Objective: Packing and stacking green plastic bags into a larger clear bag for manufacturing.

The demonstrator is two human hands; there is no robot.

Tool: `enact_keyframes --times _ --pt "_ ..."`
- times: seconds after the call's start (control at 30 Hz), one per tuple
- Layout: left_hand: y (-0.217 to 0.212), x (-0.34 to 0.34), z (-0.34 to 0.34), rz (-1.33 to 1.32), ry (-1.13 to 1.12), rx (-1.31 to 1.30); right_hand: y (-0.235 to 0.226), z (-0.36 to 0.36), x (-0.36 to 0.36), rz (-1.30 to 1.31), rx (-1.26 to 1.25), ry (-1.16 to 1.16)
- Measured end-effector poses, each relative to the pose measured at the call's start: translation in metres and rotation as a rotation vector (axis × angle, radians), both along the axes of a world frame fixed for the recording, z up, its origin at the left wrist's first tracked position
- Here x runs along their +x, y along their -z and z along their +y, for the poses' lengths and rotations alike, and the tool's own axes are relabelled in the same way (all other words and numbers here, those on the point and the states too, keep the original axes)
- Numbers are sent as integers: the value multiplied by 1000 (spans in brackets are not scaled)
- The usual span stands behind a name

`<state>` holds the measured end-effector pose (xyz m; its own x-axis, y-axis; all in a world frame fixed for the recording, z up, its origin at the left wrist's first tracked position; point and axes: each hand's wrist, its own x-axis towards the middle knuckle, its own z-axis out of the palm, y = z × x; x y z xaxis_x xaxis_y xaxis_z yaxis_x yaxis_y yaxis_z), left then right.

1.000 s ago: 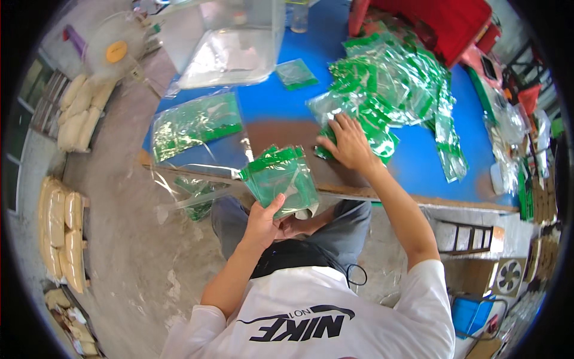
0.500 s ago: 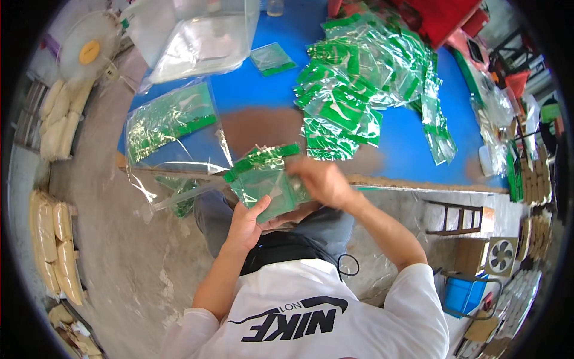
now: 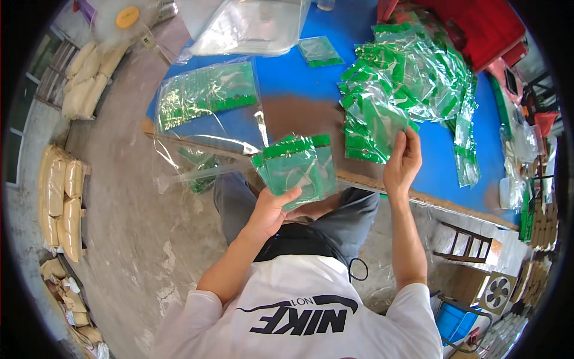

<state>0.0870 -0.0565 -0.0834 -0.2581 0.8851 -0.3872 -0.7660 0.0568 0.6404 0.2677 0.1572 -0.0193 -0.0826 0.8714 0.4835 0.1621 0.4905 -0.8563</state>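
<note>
My left hand (image 3: 270,210) is closed on a fanned stack of clear plastic packets (image 3: 302,170) with green bands, its thumb on top, just off the table's near edge. My right hand (image 3: 403,160) pinches the edge of a packet (image 3: 382,127) at the near side of a heap of similar packets (image 3: 412,72). A pale curved item shows inside some of them, too unclear to name. To the left, a large clear bag (image 3: 239,134) holds a row of green-banded packets (image 3: 209,93) and hangs partly over the edge.
On the blue table (image 3: 326,84) lies a single packet (image 3: 320,51) beside a clear plastic bin (image 3: 251,33). A red container (image 3: 484,30) stands behind the heap. Stacked sacks (image 3: 60,200) are on the left; a dark rack (image 3: 463,242) and a box fan (image 3: 497,290) are at right.
My right hand has left the stack in my left hand and moved right to the heap, where it grips a packet. The whole view has shifted, so the table appears farther right.
</note>
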Motion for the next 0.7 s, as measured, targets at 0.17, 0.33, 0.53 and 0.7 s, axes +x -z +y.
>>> enact_keyframes --times 0.17,0.33,0.53,0.7 --pt "-5 -8 -6 -257 111 166 24 -56 -5 144 -453 -176" --pt "-9 0 -1 -252 13 131 19 -81 -12 -132 -624 -562" --pt "5 0 -27 -159 3 171 16 34 -5 -1000 321 -140" --pt "2 9 -10 -197 -32 137 15 -49 -9 -825 488 -573"
